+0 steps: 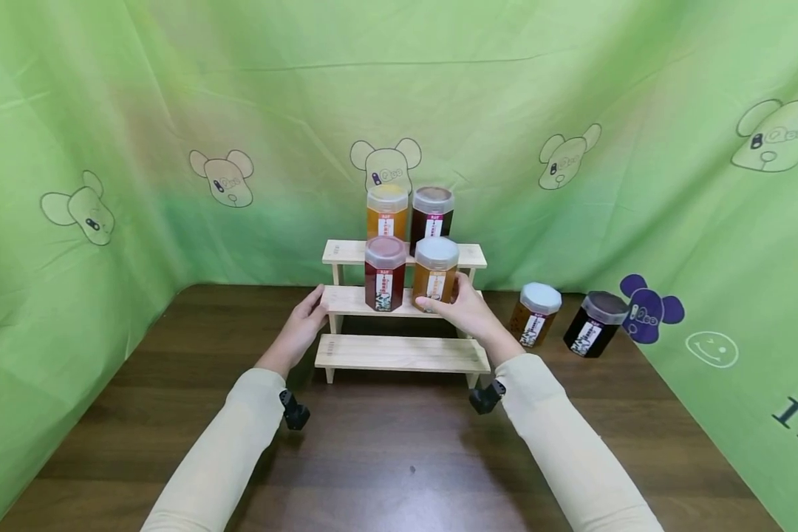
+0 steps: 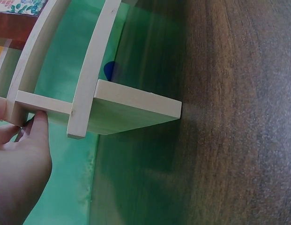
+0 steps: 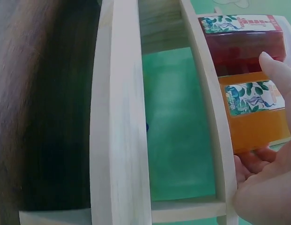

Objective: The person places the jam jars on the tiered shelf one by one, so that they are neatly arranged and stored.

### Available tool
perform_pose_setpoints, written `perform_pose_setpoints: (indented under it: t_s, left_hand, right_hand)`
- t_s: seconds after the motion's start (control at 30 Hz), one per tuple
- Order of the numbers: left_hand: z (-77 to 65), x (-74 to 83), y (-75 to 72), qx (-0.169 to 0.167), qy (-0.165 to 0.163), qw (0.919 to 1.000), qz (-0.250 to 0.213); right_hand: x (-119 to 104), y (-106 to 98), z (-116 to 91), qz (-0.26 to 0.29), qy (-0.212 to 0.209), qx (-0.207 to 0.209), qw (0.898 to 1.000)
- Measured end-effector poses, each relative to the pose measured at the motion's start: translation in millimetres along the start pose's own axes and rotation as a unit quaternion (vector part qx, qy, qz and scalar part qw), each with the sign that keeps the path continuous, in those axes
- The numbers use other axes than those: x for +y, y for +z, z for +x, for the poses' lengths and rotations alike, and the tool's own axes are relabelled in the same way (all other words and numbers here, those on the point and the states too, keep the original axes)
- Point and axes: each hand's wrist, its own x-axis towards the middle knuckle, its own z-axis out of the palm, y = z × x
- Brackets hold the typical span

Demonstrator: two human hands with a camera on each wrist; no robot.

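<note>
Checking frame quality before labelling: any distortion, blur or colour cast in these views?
Head view: evenly lit and sharp, soft shadows under the wooden rack. Left wrist view: rack rails bow from lens distortion, left hand soft, teal cast. Right wrist view: near rail blurred, right hand soft, amber jar label readable.

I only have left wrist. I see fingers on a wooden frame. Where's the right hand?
Observer: The right hand grips an orange jar on the middle step of the wooden rack.
Operator: Other jars on the rack?
Observer: A red jar stands beside it; a yellow jar and a dark jar stand on the top step.
Operator: Any off the rack?
Observer: Two jars on the table, right of the rack.
</note>
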Motion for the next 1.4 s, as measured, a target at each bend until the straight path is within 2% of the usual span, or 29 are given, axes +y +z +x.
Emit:
perform_pose_setpoints:
  t_s: [0.27, 0.67, 0.9, 1.13, 1.4]
  left_hand:
    - [0.3, 0.0, 0.6, 0.001, 0.001, 1.0000, 0.001]
    - [-1.6, -1.0, 1.4, -0.004, 0.000, 1.0000, 0.007]
    - [-2.0, 0.8, 2.1, 0.002, -0.002, 1.0000, 0.008]
    - [-1.2, 0.8, 1.4, -0.002, 0.000, 1.0000, 0.006]
    - [0.4, 0.3, 0.1, 0.004, 0.001, 1.0000, -0.003]
  right_hand:
    - [4, -14, -9, -0.016, -0.028, -0.021, 0.999]
    - [13, -45, -28, -0.042, -0.027, -0.013, 0.999]
    - [14, -66, -36, -0.063, -0.026, 0.002, 0.998]
    - [18, -94, -44, -0.078, -0.021, 0.045, 0.996]
    - [20, -119, -51, -0.097, -0.016, 0.066, 0.993]
